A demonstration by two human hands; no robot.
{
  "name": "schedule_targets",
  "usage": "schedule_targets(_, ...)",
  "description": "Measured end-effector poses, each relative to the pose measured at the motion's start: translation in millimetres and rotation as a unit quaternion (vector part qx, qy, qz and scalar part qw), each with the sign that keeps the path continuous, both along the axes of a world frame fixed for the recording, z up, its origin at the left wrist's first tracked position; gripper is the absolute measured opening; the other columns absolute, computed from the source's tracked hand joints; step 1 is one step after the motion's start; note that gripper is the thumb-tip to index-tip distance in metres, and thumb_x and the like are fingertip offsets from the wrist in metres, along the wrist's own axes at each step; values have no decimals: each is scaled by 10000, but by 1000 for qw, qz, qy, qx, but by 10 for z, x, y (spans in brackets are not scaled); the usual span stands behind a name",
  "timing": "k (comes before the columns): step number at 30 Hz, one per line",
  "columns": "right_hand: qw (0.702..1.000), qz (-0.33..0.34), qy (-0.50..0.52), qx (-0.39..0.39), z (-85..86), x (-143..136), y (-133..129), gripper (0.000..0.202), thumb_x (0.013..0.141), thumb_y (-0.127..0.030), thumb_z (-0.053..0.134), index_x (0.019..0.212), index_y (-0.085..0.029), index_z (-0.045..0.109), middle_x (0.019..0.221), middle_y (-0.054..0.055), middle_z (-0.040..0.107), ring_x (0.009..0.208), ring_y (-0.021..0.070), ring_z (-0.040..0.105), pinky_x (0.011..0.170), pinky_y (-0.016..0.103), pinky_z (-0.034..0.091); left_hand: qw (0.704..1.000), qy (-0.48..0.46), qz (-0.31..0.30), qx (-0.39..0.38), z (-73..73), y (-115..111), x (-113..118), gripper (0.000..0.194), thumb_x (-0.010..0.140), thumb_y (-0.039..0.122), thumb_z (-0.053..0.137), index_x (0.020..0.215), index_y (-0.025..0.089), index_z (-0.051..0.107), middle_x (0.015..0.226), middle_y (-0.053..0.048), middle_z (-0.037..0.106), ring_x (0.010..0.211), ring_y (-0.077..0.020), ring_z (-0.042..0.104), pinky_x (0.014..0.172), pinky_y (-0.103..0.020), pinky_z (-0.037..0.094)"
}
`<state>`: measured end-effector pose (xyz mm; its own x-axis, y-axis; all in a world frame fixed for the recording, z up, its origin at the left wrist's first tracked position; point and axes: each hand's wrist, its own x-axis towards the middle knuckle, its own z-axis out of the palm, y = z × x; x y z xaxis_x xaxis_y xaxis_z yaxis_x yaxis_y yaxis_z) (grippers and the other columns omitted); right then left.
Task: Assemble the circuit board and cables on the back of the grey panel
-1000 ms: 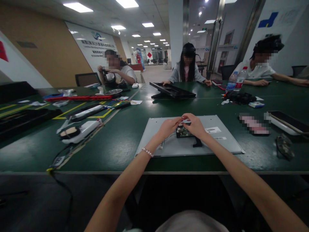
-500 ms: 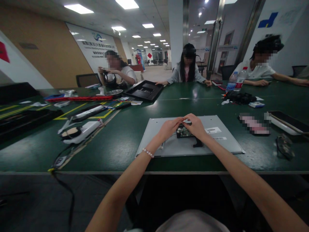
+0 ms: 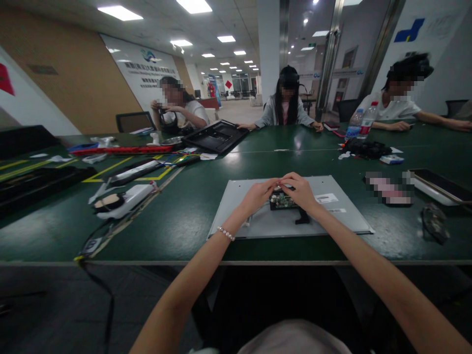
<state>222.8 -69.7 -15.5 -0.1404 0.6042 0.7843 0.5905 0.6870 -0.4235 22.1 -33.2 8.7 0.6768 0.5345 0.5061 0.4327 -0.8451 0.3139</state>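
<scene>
A flat silver-grey panel (image 3: 228,206) with white labels lies on the green table in front of me. Near its middle is a green circuit board (image 3: 280,200) in a black mount, with a black bracket (image 3: 302,217) at its lower right. My left hand (image 3: 260,193) reaches the board's upper left edge with its fingers pinched together. From the other side my right hand (image 3: 297,189) is over the board's upper right, fingertips closed and meeting those of my left hand. Whatever lies between the fingertips is too small to make out.
A white device (image 3: 127,200) with a cable is at the left. Across the table a person's hand touches a black frame (image 3: 217,136). At the right are a pink phone (image 3: 390,189), a dark phone (image 3: 442,186), bottles (image 3: 365,123) and a round object (image 3: 434,223).
The black frame across the table has shifted slightly to the left and tilted a little. My hands have barely moved at the board.
</scene>
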Motion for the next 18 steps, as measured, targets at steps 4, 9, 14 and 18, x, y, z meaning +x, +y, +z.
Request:
schedule_targets(4, 1000, -12, 3, -13, 18, 39, 9, 199, 973, -293, 543, 948, -245, 734, 1046, 64, 730, 1012, 227, 676, 938, 387, 530, 996, 53, 40, 59, 33, 48, -75, 391, 1011, 192, 410, 1376, 168, 547, 1264, -114, 684, 1095, -214, 683, 936, -322, 526)
schedule_targets(9, 996, -81, -12, -36, -54, 250, 99, 217, 973, -294, 537, 1022, -229, 738, 1078, 71, 755, 1034, 246, 694, 979, 411, 512, 972, 145, 154, 107, 153, 89, -240, 398, 971, 121, 441, 1337, 174, 587, 1206, -134, 704, 1019, -239, 702, 862, -332, 544)
schedule_targets(14, 983, -117, -100, -100, -184, 454, 210, 185, 922, -197, 579, 997, -194, 748, 1038, 84, 767, 983, 272, 709, 927, 419, 524, 953, 223, 184, 86, 129, 152, -287, 328, 932, 99, 462, 1142, 167, 703, 1030, -134, 747, 924, -246, 716, 812, -325, 529)
schedule_targets(18, 974, -117, -143, -132, -222, 477, 256, 196, 882, -138, 610, 987, -212, 757, 1028, 67, 770, 1001, 262, 703, 948, 421, 512, 949, 247, 185, 68, 42, 189, -257, 278, 910, 123, 479, 1003, 167, 737, 910, -124, 749, 857, -236, 713, 773, -308, 513)
